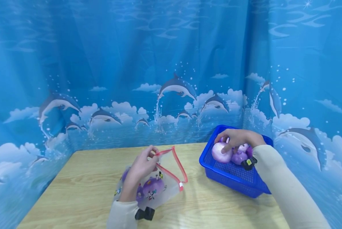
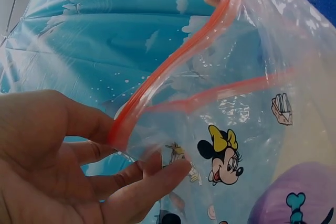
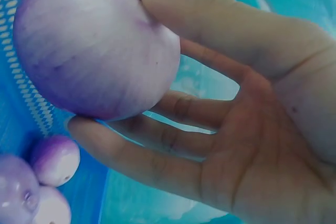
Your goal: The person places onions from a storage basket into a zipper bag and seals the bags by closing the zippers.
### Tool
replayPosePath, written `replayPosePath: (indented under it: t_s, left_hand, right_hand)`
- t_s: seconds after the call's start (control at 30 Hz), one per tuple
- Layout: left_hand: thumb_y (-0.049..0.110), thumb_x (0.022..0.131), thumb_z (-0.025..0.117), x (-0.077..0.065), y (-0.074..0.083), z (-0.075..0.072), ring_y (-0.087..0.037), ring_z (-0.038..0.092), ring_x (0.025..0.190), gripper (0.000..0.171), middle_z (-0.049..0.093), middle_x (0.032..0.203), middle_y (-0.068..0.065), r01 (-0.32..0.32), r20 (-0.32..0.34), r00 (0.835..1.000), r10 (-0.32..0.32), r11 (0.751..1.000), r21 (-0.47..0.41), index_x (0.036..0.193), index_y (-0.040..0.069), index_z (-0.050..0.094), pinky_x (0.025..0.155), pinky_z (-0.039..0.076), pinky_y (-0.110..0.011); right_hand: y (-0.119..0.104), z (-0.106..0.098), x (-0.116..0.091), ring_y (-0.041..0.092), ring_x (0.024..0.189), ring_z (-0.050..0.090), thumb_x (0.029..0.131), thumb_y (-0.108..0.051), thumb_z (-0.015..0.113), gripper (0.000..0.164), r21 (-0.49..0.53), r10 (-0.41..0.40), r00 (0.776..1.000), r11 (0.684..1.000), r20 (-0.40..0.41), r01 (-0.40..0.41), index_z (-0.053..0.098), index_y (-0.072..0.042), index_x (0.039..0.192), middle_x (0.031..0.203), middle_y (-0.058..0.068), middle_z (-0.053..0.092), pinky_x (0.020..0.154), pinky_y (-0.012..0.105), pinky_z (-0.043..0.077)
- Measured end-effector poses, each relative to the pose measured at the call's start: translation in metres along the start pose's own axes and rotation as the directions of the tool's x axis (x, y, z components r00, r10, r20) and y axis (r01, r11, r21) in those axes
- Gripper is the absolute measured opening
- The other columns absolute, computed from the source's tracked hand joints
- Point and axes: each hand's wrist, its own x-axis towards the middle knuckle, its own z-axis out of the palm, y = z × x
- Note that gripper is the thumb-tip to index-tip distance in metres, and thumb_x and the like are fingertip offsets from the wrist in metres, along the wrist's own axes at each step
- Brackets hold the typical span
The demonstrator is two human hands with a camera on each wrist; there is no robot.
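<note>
My right hand [image 1: 236, 140] grips a round purple-and-white onion [image 3: 94, 45] above the blue plastic basket [image 1: 231, 183]. Its thumb lies on top, and the other fingers curl beneath. Several smaller purple-and-white onions [image 3: 56, 160] sit below it in the basket. At the red zip edge, my left hand [image 1: 143, 165] pinches a clear zip bag [image 2: 226, 103] printed with cartoon figures. The mouth of this bag gapes toward the right, with a white slider [image 1: 181, 184] at its near corner. Purple round things [image 1: 153, 187] show through the plastic; the left forearm hides part of them.
A light wood table [image 1: 85, 184] carries the bag on its left and the basket on its right. Blue curtains with dolphins [image 1: 176, 87] hang behind and along both sides, close to the basket's back. Small black devices [image 1: 145, 213] are strapped at both wrists.
</note>
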Motion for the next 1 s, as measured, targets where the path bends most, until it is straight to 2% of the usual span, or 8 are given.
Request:
replayPosePath:
  t_s: [0.23, 0.43, 0.63, 0.87, 1.0]
  left_hand:
    - [0.010, 0.102, 0.051, 0.000, -0.001, -0.002, -0.025, 0.067, 0.083, 0.014, 0.064, 0.109, -0.017, -0.012, -0.002, 1.000, 0.012, 0.999, -0.037, 0.114, 0.010, 0.058, 0.080, 0.066, -0.042]
    - [0.011, 0.102, 0.052, 0.000, 0.000, -0.003, -0.027, 0.068, 0.085, 0.013, 0.064, 0.111, -0.019, -0.018, -0.020, 1.000, 0.017, 0.999, -0.044, 0.114, 0.011, 0.058, 0.078, 0.065, -0.037]
    - [0.014, 0.103, 0.053, -0.002, 0.003, -0.006, -0.026, 0.068, 0.087, 0.013, 0.063, 0.112, -0.016, -0.012, -0.044, 0.999, 0.010, 0.999, -0.037, 0.114, 0.012, 0.059, 0.080, 0.065, -0.037]
    - [0.013, 0.103, 0.054, -0.005, 0.009, -0.011, -0.024, 0.068, 0.088, 0.012, 0.062, 0.112, -0.016, -0.043, -0.094, 0.995, 0.035, 0.995, -0.087, 0.113, 0.012, 0.060, 0.083, 0.066, -0.036]
    - [0.013, 0.102, 0.052, -0.006, 0.010, -0.013, -0.025, 0.068, 0.089, 0.012, 0.063, 0.114, -0.017, -0.068, -0.115, 0.992, 0.055, 0.991, -0.113, 0.112, 0.012, 0.059, 0.083, 0.066, -0.035]
  right_hand:
    - [-0.029, 0.000, 0.003, 0.024, 0.098, 0.061, 0.092, -0.025, 0.078, 0.047, -0.080, -0.107, 0.994, 0.991, -0.006, 0.106, 0.065, -0.013, 0.135, 0.126, 0.016, 0.060, 0.072, 0.034, 0.062]
    - [-0.053, 0.003, 0.006, 0.026, 0.108, 0.060, 0.091, -0.026, 0.078, 0.043, -0.170, -0.219, 0.975, 0.963, -0.045, 0.209, 0.068, -0.017, 0.132, 0.126, 0.011, 0.066, 0.084, 0.035, 0.058]
    - [-0.078, 0.011, 0.009, 0.026, 0.110, 0.062, 0.092, -0.026, 0.077, 0.045, -0.174, -0.278, 0.958, 0.950, -0.078, 0.261, 0.067, -0.016, 0.135, 0.130, 0.011, 0.066, 0.080, 0.032, 0.061]
    - [-0.104, 0.019, 0.010, 0.027, 0.113, 0.065, 0.093, -0.026, 0.077, 0.047, -0.219, -0.400, 0.907, 0.904, -0.132, 0.366, 0.066, -0.013, 0.136, 0.131, 0.008, 0.069, 0.089, 0.037, 0.061]
    - [-0.117, 0.022, 0.008, 0.025, 0.110, 0.065, 0.092, -0.026, 0.078, 0.048, -0.222, -0.448, 0.882, 0.884, -0.148, 0.412, 0.066, -0.013, 0.136, 0.131, 0.007, 0.069, 0.089, 0.040, 0.061]
